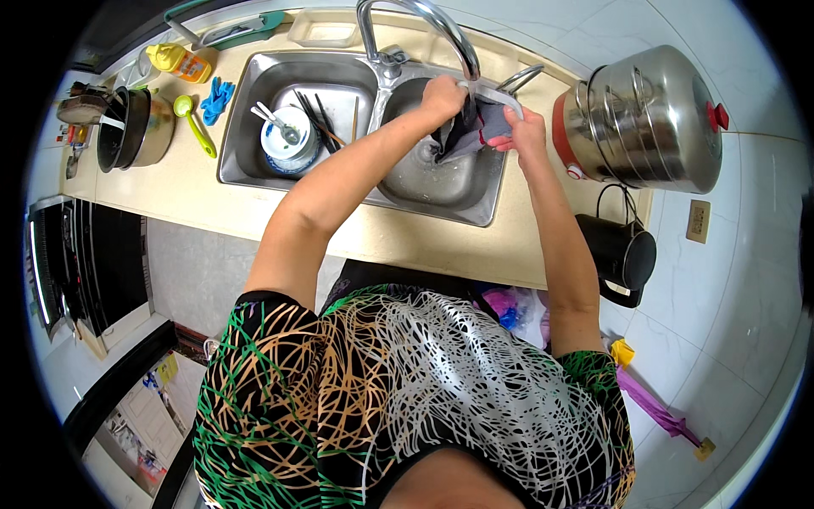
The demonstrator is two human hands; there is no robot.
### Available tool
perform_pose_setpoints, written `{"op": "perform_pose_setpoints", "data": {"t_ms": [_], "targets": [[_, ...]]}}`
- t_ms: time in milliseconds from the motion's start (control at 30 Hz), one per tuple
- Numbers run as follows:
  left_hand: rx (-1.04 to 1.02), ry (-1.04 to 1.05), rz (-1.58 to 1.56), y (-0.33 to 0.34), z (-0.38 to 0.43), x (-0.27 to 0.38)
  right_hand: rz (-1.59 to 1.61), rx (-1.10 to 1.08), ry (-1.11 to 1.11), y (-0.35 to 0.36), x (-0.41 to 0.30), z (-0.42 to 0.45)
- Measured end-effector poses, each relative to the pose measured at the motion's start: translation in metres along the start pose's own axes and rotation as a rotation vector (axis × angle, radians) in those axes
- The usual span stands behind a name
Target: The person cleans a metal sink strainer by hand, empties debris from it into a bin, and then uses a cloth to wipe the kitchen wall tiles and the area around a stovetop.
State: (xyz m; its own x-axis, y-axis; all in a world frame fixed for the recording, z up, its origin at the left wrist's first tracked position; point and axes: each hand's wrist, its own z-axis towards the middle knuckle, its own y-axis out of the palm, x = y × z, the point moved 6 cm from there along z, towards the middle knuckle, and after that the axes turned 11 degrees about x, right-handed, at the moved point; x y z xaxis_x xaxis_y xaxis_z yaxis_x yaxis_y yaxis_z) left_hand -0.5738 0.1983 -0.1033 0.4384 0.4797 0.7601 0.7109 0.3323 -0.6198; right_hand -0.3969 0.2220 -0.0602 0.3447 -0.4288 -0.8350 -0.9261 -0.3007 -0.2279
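My left hand (444,97) and my right hand (526,132) hold a dark grey cloth item (467,130) with a pale band and red trim between them. It hangs over the right basin (420,181) of a double stainless steel sink, beneath the spout of a chrome gooseneck faucet (469,67). Its lower end reaches down near the drain. My left hand grips the upper left of the band, and my right hand pinches its right end. Water seems to run from the spout onto the cloth, partly hidden by my left hand.
The left basin (245,114) holds stacked bowls (286,143), spoons and dark chopsticks (321,118). Right of the sink stand a steel steamer pot (642,121) and a black electric kettle (613,251). Leftward lie a blue cloth (217,100), a green ladle (194,124), a yellow bottle (178,62) and pots (143,130).
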Motion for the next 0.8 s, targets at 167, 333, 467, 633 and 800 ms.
{"op": "perform_pose_setpoints", "data": {"t_ms": [167,333,467,633,800], "targets": [[0.066,-0.041,-0.027,-0.007,0.004,-0.002,0.075,0.009,-0.034,0.009,0.003,0.009],[0.062,-0.409,-0.390,-0.013,-0.021,-0.001,-0.112,-0.339,-0.278,0.051,0.015,-0.006],[-0.116,-0.542,-0.685,-0.009,-0.038,0.016,-0.020,-0.113,-0.434,0.053,0.005,-0.005],[-0.353,-0.222,-0.339,-0.030,-0.023,0.022,0.148,-0.016,-0.296,0.049,0.024,0.017],[-0.344,-0.194,-0.097,-0.028,-0.003,-0.051,-0.053,-0.101,-0.388,0.061,0.019,0.024]]}}
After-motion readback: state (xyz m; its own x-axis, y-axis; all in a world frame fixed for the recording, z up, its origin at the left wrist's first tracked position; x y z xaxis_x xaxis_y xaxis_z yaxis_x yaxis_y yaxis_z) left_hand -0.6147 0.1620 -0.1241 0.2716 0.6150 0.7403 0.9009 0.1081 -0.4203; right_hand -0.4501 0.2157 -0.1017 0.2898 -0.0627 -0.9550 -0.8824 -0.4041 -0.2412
